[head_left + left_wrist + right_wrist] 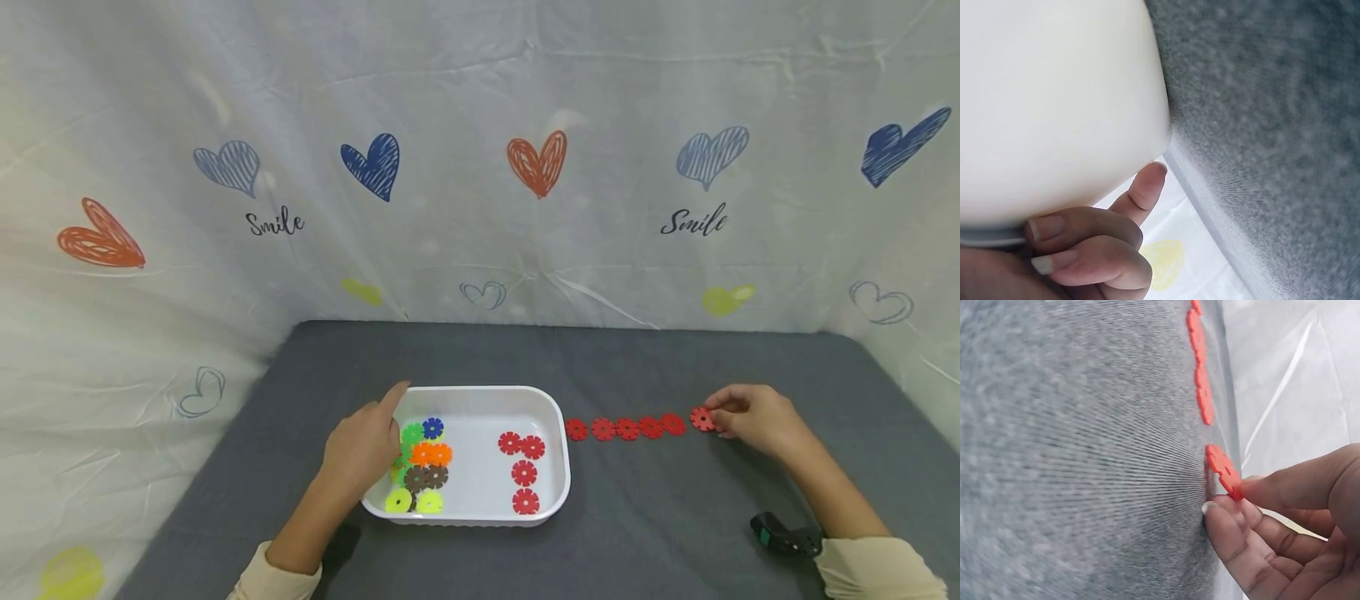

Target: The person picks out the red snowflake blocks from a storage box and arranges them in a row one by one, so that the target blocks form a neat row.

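Red discs [626, 429], flower-edged, ten in sight.

Head view. Four red discs at the right end of a white tray [480, 492]; five more in a row on the grey cloth [637, 517], running rightward from beside the tray. Four of these sit close together, the one nearest the tray slightly apart. Tenth item, the held disc [699, 414], in line at the row's right end, a gap short of its neighbour. Right hand [757, 421]: thumb and fingers nearly closed, pinching that disc by its right side. Left hand [360, 446]: at the tray's left end, forefinger stretched toward the far corner. Also in the tray, left end: discs in other colours [422, 454]. Beside the right forearm: one black gadget [783, 535].

Left wrist view. Tray's outer wall, large and pale. One finger extended, others bent against the wall; the hand appears to hold the rim, though the thumb's grip is hidden.

Right wrist view. Held disc tilted, its near edge between thumb and fingertip; contact with the cloth uncertain.

Step in hand, as judged: placing the disc at the row's end. Next move calls for closing the gap, laying it flat, then loosening the pinch without nudging its neighbour.
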